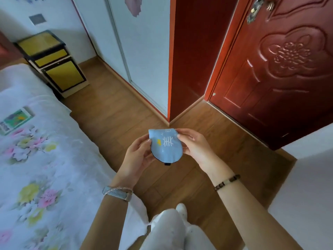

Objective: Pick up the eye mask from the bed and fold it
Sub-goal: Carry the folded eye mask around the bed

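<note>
The light blue eye mask (164,146) is folded in half and held in the air above the wooden floor, to the right of the bed (41,159). It carries white marks and a small yellow print, and a dark strap end pokes out at its bottom. My left hand (137,152) grips its left edge. My right hand (193,144) pinches its upper right corner.
The bed with a white flowered cover fills the left side, with a small green picture card (15,120) lying on it. A black and yellow nightstand (54,64) stands beyond the bed. White wardrobe doors (142,51) and a red carved door (277,73) lie ahead.
</note>
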Action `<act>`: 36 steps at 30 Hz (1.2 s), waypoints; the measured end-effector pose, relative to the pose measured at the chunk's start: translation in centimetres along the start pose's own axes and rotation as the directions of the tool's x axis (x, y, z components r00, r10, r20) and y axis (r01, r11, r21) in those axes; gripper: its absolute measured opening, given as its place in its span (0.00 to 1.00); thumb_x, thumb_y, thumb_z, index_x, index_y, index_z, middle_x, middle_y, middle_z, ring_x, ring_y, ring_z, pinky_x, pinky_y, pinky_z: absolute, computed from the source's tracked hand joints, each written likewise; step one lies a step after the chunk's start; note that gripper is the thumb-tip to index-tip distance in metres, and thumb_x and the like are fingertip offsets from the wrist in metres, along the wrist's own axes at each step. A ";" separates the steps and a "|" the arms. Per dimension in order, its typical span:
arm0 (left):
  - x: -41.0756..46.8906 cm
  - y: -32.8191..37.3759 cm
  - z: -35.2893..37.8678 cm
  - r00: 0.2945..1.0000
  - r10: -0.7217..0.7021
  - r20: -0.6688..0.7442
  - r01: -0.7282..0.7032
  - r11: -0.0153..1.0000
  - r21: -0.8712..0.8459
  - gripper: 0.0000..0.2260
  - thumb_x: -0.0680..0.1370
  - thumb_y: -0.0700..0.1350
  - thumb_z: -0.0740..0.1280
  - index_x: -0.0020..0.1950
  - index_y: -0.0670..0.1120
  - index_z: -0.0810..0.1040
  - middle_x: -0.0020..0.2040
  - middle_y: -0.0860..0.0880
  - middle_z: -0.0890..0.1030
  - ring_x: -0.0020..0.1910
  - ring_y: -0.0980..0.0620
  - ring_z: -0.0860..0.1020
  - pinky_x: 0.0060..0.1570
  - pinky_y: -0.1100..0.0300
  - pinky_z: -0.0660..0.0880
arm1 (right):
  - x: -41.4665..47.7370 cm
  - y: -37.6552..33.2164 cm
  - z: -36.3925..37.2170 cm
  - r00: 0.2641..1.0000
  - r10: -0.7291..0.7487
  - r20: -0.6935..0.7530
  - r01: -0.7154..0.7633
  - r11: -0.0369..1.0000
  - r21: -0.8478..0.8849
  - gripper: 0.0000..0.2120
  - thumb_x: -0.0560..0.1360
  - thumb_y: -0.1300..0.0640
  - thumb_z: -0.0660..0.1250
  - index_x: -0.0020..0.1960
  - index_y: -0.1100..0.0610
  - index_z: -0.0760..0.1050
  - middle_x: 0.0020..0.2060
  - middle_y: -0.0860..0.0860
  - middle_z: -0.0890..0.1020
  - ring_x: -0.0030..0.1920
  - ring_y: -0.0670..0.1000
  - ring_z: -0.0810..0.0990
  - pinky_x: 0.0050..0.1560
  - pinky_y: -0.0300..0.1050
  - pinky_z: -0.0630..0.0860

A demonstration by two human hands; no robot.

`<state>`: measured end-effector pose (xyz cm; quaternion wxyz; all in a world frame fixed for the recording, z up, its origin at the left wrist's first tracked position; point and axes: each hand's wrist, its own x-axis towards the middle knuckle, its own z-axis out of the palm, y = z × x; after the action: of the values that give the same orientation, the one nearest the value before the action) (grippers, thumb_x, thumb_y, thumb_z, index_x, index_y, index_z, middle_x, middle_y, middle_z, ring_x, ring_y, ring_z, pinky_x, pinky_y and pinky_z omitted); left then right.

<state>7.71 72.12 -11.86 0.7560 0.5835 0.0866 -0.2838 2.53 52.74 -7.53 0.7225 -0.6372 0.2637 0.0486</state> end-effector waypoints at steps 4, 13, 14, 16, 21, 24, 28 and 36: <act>1.8 0.7 -0.1 0.996 0.019 -0.087 -0.021 1.000 -0.017 0.17 0.79 0.47 0.67 0.66 0.44 0.77 0.58 0.43 0.84 0.54 0.46 0.85 0.44 0.57 0.81 | 4.0 -0.8 0.6 0.996 0.067 0.060 -0.068 0.998 0.018 0.10 0.79 0.62 0.66 0.59 0.59 0.79 0.50 0.52 0.83 0.45 0.46 0.84 0.45 0.44 0.83; 7.9 5.2 -3.2 0.964 0.095 -0.250 -0.102 0.995 -0.017 0.16 0.82 0.46 0.63 0.68 0.44 0.74 0.60 0.42 0.82 0.55 0.46 0.84 0.45 0.58 0.82 | 14.5 -4.5 6.3 0.970 0.107 0.220 -0.087 0.991 -0.098 0.11 0.79 0.60 0.66 0.61 0.57 0.80 0.50 0.51 0.85 0.48 0.48 0.85 0.43 0.42 0.84; 8.8 6.1 -3.6 0.960 0.103 -0.259 -0.112 0.994 -0.019 0.16 0.81 0.46 0.63 0.68 0.44 0.74 0.60 0.42 0.82 0.55 0.46 0.84 0.46 0.57 0.82 | 15.9 -5.2 7.0 0.966 0.104 0.235 -0.080 0.991 -0.107 0.11 0.79 0.60 0.66 0.61 0.57 0.80 0.51 0.52 0.85 0.50 0.50 0.85 0.44 0.42 0.84; 11.1 7.9 -4.7 0.952 0.116 -0.283 -0.130 0.991 -0.031 0.16 0.81 0.45 0.63 0.69 0.44 0.74 0.60 0.43 0.83 0.56 0.46 0.84 0.46 0.56 0.82 | 18.8 -6.6 8.7 0.962 0.101 0.254 -0.070 0.989 -0.130 0.11 0.79 0.60 0.67 0.60 0.56 0.80 0.52 0.53 0.84 0.52 0.52 0.84 0.49 0.48 0.84; 16.7 13.1 -7.5 0.928 0.135 -0.346 -0.163 0.985 -0.052 0.16 0.82 0.44 0.63 0.69 0.43 0.74 0.60 0.43 0.83 0.56 0.46 0.84 0.46 0.57 0.82 | 25.6 -10.7 13.2 0.944 0.084 0.320 -0.028 0.984 -0.177 0.10 0.78 0.57 0.67 0.59 0.53 0.81 0.53 0.52 0.85 0.55 0.53 0.84 0.54 0.52 0.83; 19.4 16.3 -9.3 0.913 0.156 -0.376 -0.185 0.982 -0.044 0.16 0.82 0.44 0.62 0.69 0.43 0.73 0.61 0.42 0.82 0.57 0.45 0.83 0.46 0.58 0.81 | 29.1 -12.7 16.1 0.935 0.081 0.346 -0.022 0.985 -0.169 0.11 0.78 0.57 0.67 0.60 0.53 0.81 0.53 0.51 0.84 0.54 0.51 0.84 0.50 0.47 0.83; 22.3 19.9 -11.5 0.896 0.171 -0.410 -0.206 0.978 -0.043 0.16 0.82 0.43 0.62 0.69 0.42 0.73 0.61 0.41 0.81 0.57 0.45 0.82 0.45 0.58 0.82 | 33.1 -15.0 19.8 0.918 0.073 0.389 0.001 0.982 -0.187 0.10 0.78 0.58 0.67 0.58 0.52 0.82 0.53 0.50 0.84 0.50 0.48 0.85 0.45 0.44 0.83; 28.2 25.1 -16.5 0.845 0.156 -0.511 -0.249 0.961 -0.117 0.16 0.82 0.42 0.62 0.69 0.42 0.73 0.59 0.41 0.81 0.50 0.49 0.84 0.39 0.61 0.81 | 41.4 -18.7 27.3 0.864 0.106 0.492 -0.008 0.980 -0.197 0.10 0.78 0.60 0.67 0.58 0.54 0.81 0.52 0.52 0.84 0.49 0.49 0.85 0.41 0.42 0.81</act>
<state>47.51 82.23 -9.04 0.7833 0.5722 0.2409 -0.0334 54.26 64.15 -7.76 0.7009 -0.6600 0.0806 0.2582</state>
